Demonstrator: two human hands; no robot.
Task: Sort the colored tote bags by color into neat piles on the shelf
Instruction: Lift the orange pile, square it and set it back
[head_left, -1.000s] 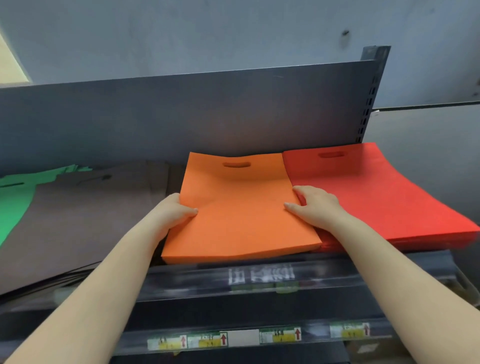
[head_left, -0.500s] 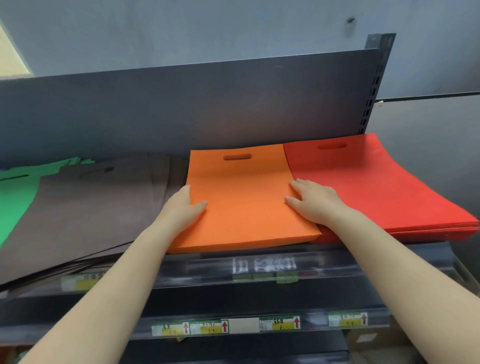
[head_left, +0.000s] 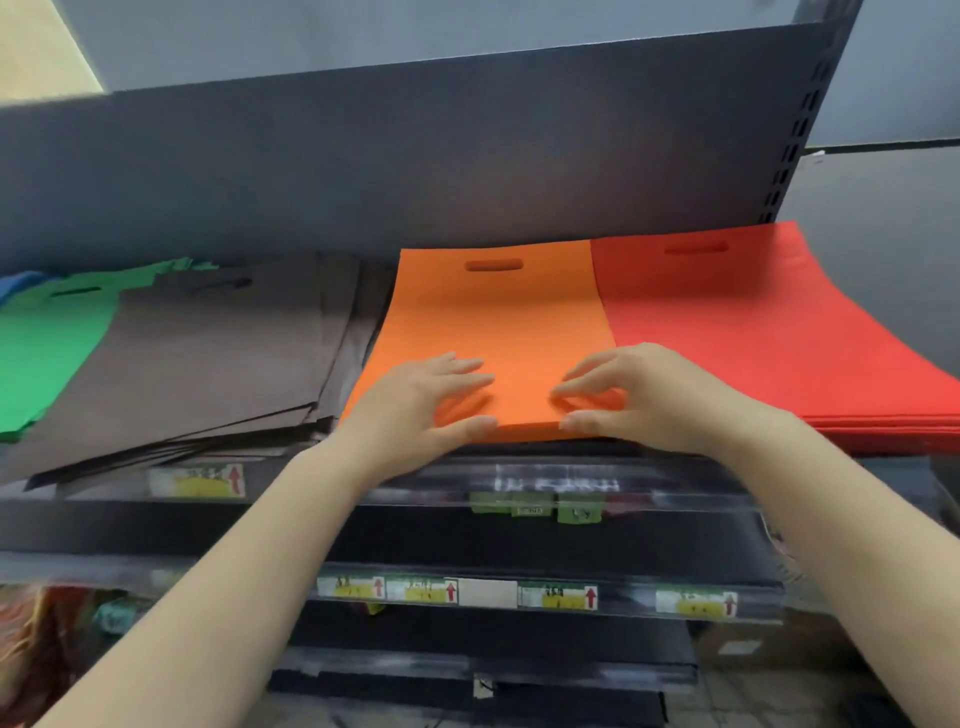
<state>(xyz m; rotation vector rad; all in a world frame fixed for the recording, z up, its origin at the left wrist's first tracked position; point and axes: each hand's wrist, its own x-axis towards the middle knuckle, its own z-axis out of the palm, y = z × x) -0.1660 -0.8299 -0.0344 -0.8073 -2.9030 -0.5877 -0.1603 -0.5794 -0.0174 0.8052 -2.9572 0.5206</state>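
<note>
Hovering left hand (head_left: 415, 405) and right hand (head_left: 639, 395), fingers loosely spread, over orange tote pile (head_left: 498, 322)

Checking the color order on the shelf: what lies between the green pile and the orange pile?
The head view shows a loosely fanned pile of brown tote bags between the green pile and the orange pile.

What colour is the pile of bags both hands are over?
Orange pile, seen in the head view, between the brown pile and the red pile.
</note>
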